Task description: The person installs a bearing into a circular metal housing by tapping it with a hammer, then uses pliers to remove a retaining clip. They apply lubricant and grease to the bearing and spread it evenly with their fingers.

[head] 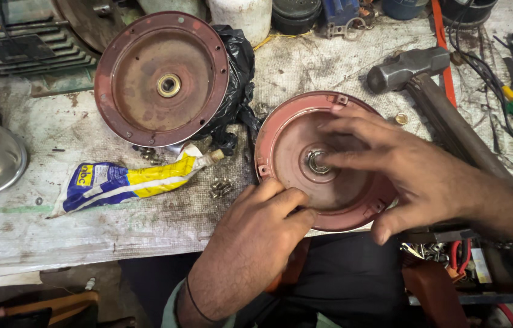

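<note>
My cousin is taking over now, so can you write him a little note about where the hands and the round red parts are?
Left hand: fingers pinch the near rim of the red round cover at the bench edge.
Right hand: spread over that cover, fingertips at its centre bearing.
Second red cover lies apart, upper left, bearing in place.
Squeezed tube and loose small bolts lie between them; hammer to the right.
Bolts not fitted yet.
</note>
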